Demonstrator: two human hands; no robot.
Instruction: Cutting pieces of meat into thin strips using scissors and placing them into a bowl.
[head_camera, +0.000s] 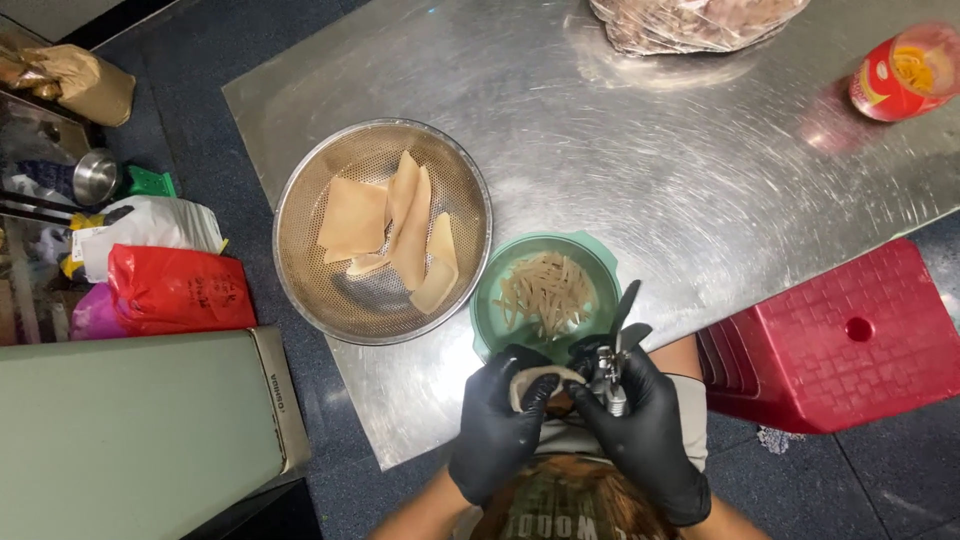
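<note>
One pale curved strip (540, 377), lower centre of the frame, held just in front of the person's body over the near table edge. Left hand (500, 425), black glove, grip closed round the strip's left end, fingers curled under it. Right hand (645, 430), black glove, grip closed on one pair of scissors (615, 345), metal handle at the palm, dark blades parted and pointing up-frame toward the bowl. One green bowl (497, 275), just above the hands, holding a heap of thin pale cut strips (545, 293), too many to count. One round metal colander (300, 190), left of the bowl and touching or nearly touching it, holding about five flat tan sheets (395, 230), some overlapping, so the count is unsure. One steel table (650, 170), bearing both vessels. One clear bag (690, 20) of pinkish contents, top edge of the frame. One red-lidded jar (905, 72), upper right, lying on its side, blurred. One red plastic stool (830, 335), right of the hands, below table level. One red bag (175, 290) and one white bag (150, 225), left edge, on the floor. Risks, as judged: the blades sit close to the left fingertips, so a slip on the slick strip could nick the glove; pieces cut this near the edge could miss the bowl and drop to the lap.
</note>
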